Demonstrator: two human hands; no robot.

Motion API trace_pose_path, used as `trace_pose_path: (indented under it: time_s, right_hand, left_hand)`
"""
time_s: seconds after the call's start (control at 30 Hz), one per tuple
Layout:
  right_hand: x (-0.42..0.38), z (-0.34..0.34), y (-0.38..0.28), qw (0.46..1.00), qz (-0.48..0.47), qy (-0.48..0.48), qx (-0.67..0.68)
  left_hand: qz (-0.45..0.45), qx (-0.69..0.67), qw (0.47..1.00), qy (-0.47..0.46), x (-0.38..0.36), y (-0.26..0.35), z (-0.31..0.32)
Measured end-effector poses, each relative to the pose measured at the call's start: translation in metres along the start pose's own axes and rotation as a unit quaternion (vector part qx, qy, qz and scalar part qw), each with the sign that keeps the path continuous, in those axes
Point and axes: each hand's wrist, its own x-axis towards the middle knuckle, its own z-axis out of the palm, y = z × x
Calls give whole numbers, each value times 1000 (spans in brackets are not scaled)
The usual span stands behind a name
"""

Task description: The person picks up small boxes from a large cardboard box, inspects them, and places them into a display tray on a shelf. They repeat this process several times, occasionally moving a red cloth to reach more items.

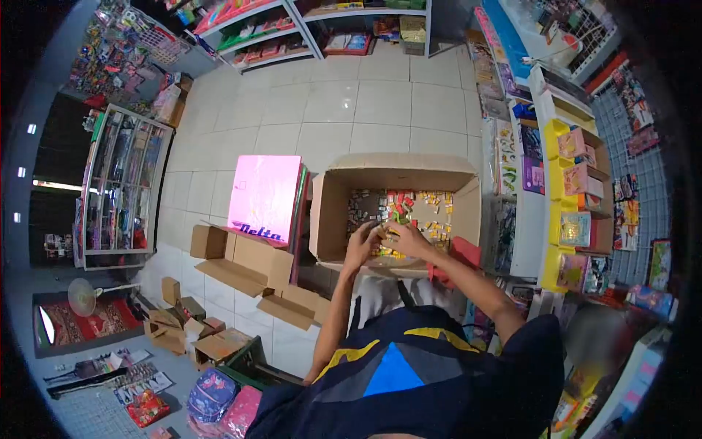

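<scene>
An open cardboard box stands on the tiled floor in front of me, its bottom covered with several small colourful packets. Both hands reach over its near edge. My left hand has its fingers curled around small packets at the box's near side. Touching it, my right hand also closes on small yellow packets. What lies under the fingers is hidden.
A stack of pink packs marked "Delta" stands left of the box. Empty flattened cartons lie at the lower left. Shelves with boxed goods line the right side. A glass display case stands at left.
</scene>
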Motion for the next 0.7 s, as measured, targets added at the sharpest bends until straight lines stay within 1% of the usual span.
trace_pose_path:
  time_s: [0.07,0.1,0.17,0.2,0.27,0.33,0.37,0.47,0.5,0.53,0.6,0.63,0.67,0.7]
  right_hand:
    - [-9,3,1,990,3,63,130]
    - [-1,21,33,974,-6,130,187]
    - [-14,10,18,916,44,127,377]
    - [-23,2,3,873,65,122,467]
    - [-38,-9,-16,902,56,123,411]
    - [-49,-6,-25,926,59,139,346]
    - [-59,-7,-51,926,46,191,322]
    - [-72,6,-44,925,-52,278,251]
    - [-76,12,-40,918,-61,292,263]
    - [-86,17,-35,929,-70,326,161]
    - [-105,27,-38,886,-38,371,277]
    - [-116,30,-37,879,-28,405,248]
    - [-129,35,-45,844,-24,431,320]
    - [-145,41,-46,844,6,464,270]
  left_hand:
    - [2,-75,997,5,-7,8,-2]
    - [0,-125,992,6,-9,11,-9]
    - [3,-232,973,13,-12,20,-9]
    - [-20,-282,959,27,-10,20,-7]
    - [-29,-312,949,22,-11,22,-8]
    - [-8,-221,975,-15,-11,26,-5]
    - [1,-174,984,-36,-13,28,-1]
    - [16,-119,988,-97,-26,44,22]
    - [39,-19,993,-114,-34,57,27]
    - [76,36,987,-137,-32,49,32]
    - [50,58,977,-200,-35,39,40]
    - [21,66,968,-240,-37,38,42]
    - [-11,77,957,-279,-43,37,47]
    - [19,95,945,-313,-53,41,57]
